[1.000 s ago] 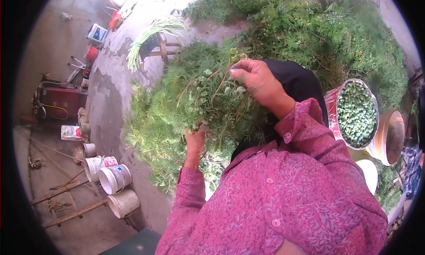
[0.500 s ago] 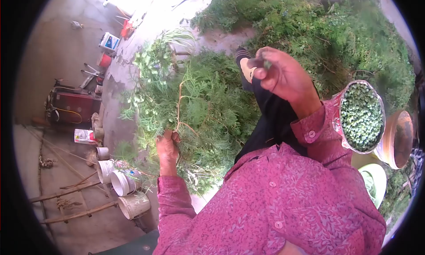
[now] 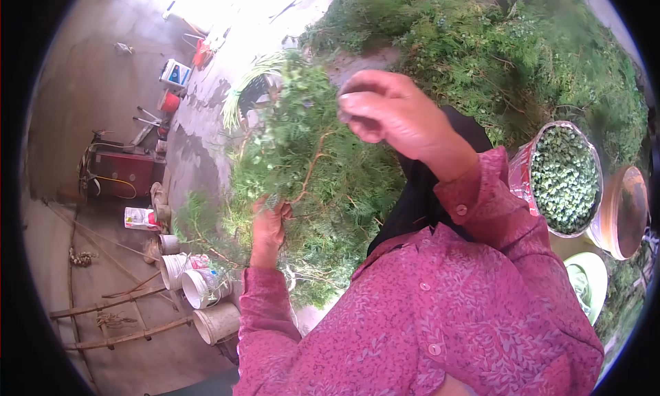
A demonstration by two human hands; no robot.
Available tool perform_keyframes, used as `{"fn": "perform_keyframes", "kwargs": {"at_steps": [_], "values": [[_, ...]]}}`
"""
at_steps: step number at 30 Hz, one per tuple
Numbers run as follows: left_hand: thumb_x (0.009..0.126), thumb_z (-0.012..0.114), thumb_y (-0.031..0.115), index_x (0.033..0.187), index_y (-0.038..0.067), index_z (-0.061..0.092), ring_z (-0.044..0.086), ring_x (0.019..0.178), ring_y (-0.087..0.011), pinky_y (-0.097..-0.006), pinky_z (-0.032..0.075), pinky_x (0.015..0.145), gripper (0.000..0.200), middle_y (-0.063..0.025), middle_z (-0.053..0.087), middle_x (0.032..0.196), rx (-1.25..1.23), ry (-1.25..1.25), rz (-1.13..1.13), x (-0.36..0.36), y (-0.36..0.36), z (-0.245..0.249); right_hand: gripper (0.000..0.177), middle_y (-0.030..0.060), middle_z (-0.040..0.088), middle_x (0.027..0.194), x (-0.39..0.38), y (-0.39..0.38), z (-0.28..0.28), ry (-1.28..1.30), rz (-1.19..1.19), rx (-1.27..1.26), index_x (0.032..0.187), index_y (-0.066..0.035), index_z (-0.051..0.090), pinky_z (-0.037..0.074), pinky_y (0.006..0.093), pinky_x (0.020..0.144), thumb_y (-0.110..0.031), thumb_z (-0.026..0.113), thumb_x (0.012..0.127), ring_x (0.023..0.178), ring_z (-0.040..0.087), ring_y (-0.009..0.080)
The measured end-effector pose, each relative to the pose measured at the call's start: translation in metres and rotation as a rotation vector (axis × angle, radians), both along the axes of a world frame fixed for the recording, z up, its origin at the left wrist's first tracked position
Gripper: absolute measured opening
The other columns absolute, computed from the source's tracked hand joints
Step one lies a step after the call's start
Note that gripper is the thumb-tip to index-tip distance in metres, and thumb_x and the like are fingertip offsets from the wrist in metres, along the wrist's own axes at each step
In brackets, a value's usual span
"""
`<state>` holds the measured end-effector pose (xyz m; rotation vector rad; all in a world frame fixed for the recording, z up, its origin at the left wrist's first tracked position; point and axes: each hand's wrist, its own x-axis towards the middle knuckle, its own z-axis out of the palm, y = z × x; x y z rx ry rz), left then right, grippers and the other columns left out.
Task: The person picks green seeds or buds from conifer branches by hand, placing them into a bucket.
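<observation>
Concrete floor (image 3: 206, 124), cut greenery (image 3: 495, 59) heaped far right. Near left, my left hand's grip is closed on a conifer branch (image 3: 314, 166): judged light, springy, soft-tipped, best held by woody stem. My right hand (image 3: 405, 117): fingers curled, contents undeterminable.

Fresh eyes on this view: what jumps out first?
The pink patterned shirt fills the lower middle. Above its left sleeve, the left hand grips a leafy branch, while heaped greenery spreads across the upper right. At right, a container brims with small green pieces.
</observation>
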<state>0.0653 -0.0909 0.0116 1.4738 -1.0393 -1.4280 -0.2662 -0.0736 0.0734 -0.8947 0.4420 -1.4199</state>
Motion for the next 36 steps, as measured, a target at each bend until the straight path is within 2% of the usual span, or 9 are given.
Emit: {"fn": "perform_keyframes", "kwargs": {"at_steps": [4,6,9,13,15,18,23,31,36], "values": [[0.077,0.059,0.001,0.088,0.003,0.048,0.040,0.052,-0.0103,-0.0260,0.033,0.048,0.016,0.0010,0.045,0.064,0.036,0.073,-0.046,-0.016,0.005,-0.020,0.014,0.0073,0.059,0.068,0.037,-0.014,-0.019,0.567,-0.261,-0.244,0.078,-0.001,0.057,0.042,0.0264,0.049,-0.014,0.057,0.080,0.055,0.055,0.0161],[0.078,0.060,0.005,0.082,0.004,0.051,0.038,0.051,-0.0087,-0.0253,0.031,0.047,0.010,0.0025,0.042,0.060,0.063,0.051,0.056,-0.035,0.011,-0.024,0.025,0.0180,0.060,0.068,0.056,-0.016,-0.045,0.986,-0.427,-0.353,0.072,0.001,0.060,0.048,0.0399,0.062,-0.023,0.058,0.074,0.066,0.060,0.0328],[0.081,0.060,0.009,0.083,0.005,0.051,0.037,0.050,-0.0080,-0.0244,0.031,0.047,0.010,0.0028,0.041,0.059,0.069,0.114,-0.026,-0.039,0.011,-0.022,0.026,0.0204,0.059,0.071,0.062,-0.012,-0.075,1.461,-0.218,-0.170,0.074,-0.001,0.061,0.047,0.0432,0.063,-0.027,0.055,0.076,0.069,0.058,0.0379],[0.084,0.058,0.016,0.082,0.004,0.052,0.036,0.049,-0.0078,-0.0234,0.029,0.046,0.013,0.0019,0.043,0.058,0.028,0.111,0.008,-0.027,-0.004,-0.025,0.019,0.0166,0.059,0.069,0.075,0.003,-0.096,1.449,-0.115,-0.181,0.072,-0.004,0.060,0.045,0.0408,0.057,-0.022,0.061,0.074,0.066,0.058,0.0335],[0.084,0.057,0.019,0.083,0.004,0.053,0.036,0.048,-0.0081,-0.0233,0.028,0.045,0.016,0.0016,0.044,0.057,-0.008,0.166,-0.022,-0.015,-0.011,-0.032,0.019,0.0146,0.056,0.064,0.085,0.009,-0.100,1.198,-0.183,-0.239,0.067,-0.004,0.057,0.044,0.0412,0.054,-0.021,0.062,0.074,0.061,0.056,0.0332],[0.086,0.055,0.025,0.079,0.006,0.052,0.040,0.048,-0.0087,-0.0235,0.030,0.044,0.021,0.0014,0.044,0.055,0.007,0.021,0.300,-0.047,-0.006,-0.007,0.025,0.0133,0.057,0.064,0.095,0.016,-0.102,1.090,-0.211,-0.418,0.065,-0.004,0.055,0.046,0.0440,0.056,-0.026,0.056,0.077,0.062,0.057,0.0339],[0.088,0.050,0.026,0.077,0.007,0.050,0.041,0.049,-0.0090,-0.0246,0.031,0.045,0.021,0.0017,0.045,0.057,0.053,0.156,0.119,-0.007,-0.020,-0.037,0.020,0.0121,0.051,0.062,0.114,0.027,-0.108,1.060,-0.210,-0.589,0.067,-0.005,0.047,0.042,0.0410,0.049,-0.018,0.060,0.076,0.055,0.053,0.0323],[0.079,0.064,0.022,0.079,0.009,0.050,0.042,0.051,-0.0093,-0.0245,0.034,0.047,0.019,0.0025,0.044,0.056,0.045,0.299,0.141,-0.017,-0.018,-0.041,0.014,0.0114,0.064,0.076,0.145,0.032,-0.126,1.561,0.177,-0.663,0.073,-0.004,0.063,0.050,0.0386,0.058,-0.011,0.053,0.068,0.072,0.063,0.0283],[0.068,0.076,0.019,0.089,0.005,0.051,0.047,0.054,-0.0100,-0.0252,0.042,0.051,0.036,0.0014,0.050,0.061,0.046,0.201,0.033,-0.020,-0.020,-0.039,0.013,0.0125,0.063,0.077,0.143,0.034,-0.124,1.544,0.269,-0.628,0.074,-0.004,0.062,0.050,0.0393,0.058,-0.013,0.054,0.070,0.073,0.063,0.0291]]}}
